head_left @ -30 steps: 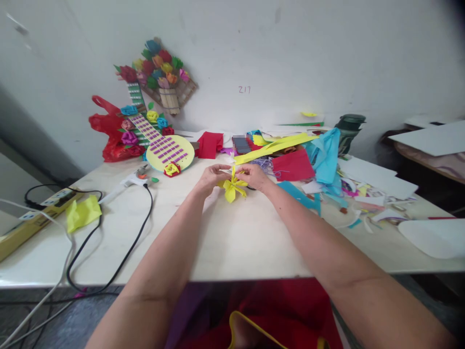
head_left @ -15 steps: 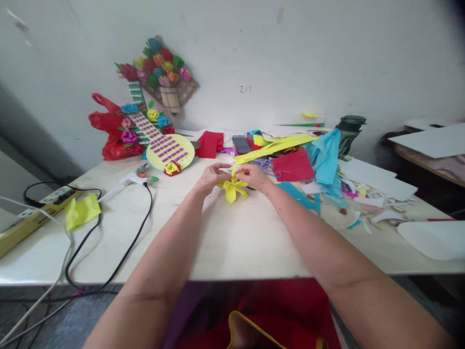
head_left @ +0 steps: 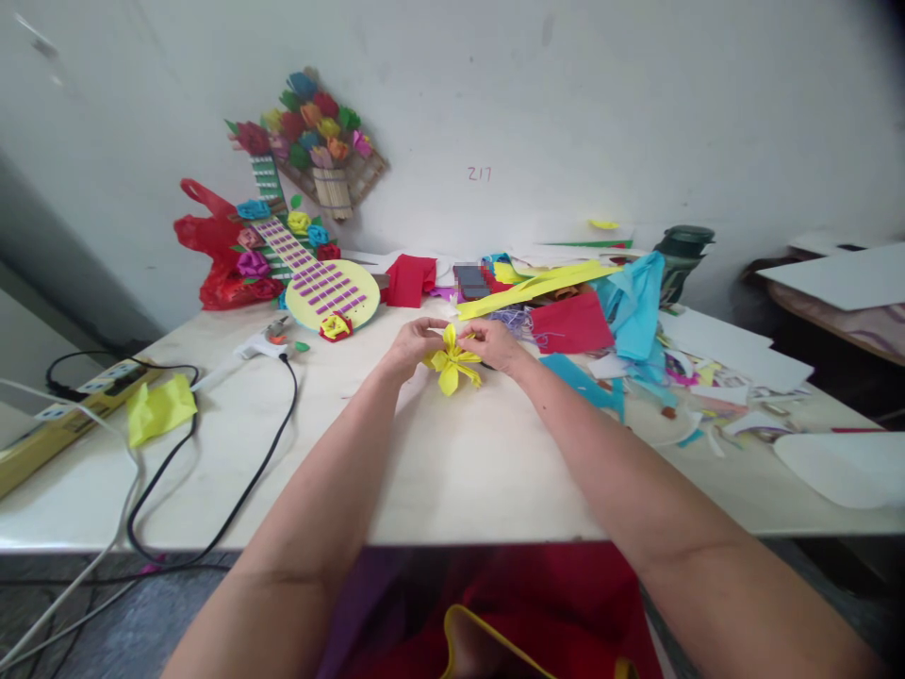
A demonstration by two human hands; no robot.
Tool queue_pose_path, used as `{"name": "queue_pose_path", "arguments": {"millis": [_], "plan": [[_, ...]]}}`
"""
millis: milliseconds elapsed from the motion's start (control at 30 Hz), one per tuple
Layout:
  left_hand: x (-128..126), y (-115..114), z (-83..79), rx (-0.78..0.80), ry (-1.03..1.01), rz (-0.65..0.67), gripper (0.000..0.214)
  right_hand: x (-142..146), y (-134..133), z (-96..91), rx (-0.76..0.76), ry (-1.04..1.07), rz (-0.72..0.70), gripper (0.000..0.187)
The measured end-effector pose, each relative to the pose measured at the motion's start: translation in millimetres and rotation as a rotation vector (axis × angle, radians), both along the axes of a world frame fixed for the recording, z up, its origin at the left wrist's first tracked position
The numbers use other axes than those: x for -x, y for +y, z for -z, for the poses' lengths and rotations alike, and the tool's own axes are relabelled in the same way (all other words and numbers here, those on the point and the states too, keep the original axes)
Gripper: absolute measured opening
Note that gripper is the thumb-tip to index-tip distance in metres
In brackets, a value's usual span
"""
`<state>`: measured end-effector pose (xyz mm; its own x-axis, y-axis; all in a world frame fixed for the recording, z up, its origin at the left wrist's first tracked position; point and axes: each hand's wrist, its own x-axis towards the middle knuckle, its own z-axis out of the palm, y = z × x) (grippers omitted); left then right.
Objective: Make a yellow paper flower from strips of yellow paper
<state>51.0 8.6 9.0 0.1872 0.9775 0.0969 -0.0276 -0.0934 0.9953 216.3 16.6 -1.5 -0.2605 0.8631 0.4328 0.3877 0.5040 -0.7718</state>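
A yellow paper flower [head_left: 451, 366] with several petals is held between my hands over the middle of the white table [head_left: 487, 471]. My left hand [head_left: 416, 343] pinches its petals from the left, fingers closed. From the right, my right hand [head_left: 493, 343] pinches a petal between thumb and fingers. Behind the hands lie long yellow paper strips [head_left: 537, 286] and a red paper piece [head_left: 572, 323]. The fingertips partly hide the back of the flower.
At the left are a glue gun [head_left: 263, 343], a power strip [head_left: 77, 405] with cords and a yellow paper sheet [head_left: 161, 410]. A guitar-shaped craft [head_left: 332, 294] leans at the back. Blue paper [head_left: 636, 302], a dark bottle [head_left: 682, 259] and scraps [head_left: 735, 396] lie right.
The flower's upper petal, narrow and upright before, now spreads wider and shows its face. Both hands stay in nearly the same place.
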Motion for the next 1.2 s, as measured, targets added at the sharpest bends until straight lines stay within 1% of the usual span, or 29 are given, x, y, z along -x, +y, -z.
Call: {"name": "queue_pose_path", "arguments": {"millis": [100, 267, 433, 600, 767, 967, 1200], "plan": [[-1, 1, 0.3, 0.029, -0.030, -0.028, 0.038, 0, 0, 0.2, -0.014, -0.011, 0.009, 0.012], [1, 5, 3.8, 0.027, -0.033, -0.047, 0.035, 0, 0, 0.7, -0.015, -0.042, 0.021, 0.012], [-1, 4, 3.3, -0.023, 0.010, -0.083, 0.037, 3, 1, 1.3, -0.016, -0.028, 0.051, 0.009], [-3, 0, 0.7, -0.085, 0.067, -0.122, 0.039, 4, 5, 4.8, -0.080, 0.041, 0.060, 0.020], [-3, 0, 1.1, -0.106, 0.070, -0.116, 0.039, 4, 3, 3.5, -0.107, 0.015, 0.079, 0.015], [-5, -1, 0.4, -0.101, 0.114, -0.128, 0.039, 5, -5, -3.1, -0.116, -0.019, 0.154, 0.015], [-9, -2, -0.5, -0.106, 0.141, -0.154, 0.038, 5, -3, 0.1, -0.164, -0.080, 0.247, 0.010]]}}
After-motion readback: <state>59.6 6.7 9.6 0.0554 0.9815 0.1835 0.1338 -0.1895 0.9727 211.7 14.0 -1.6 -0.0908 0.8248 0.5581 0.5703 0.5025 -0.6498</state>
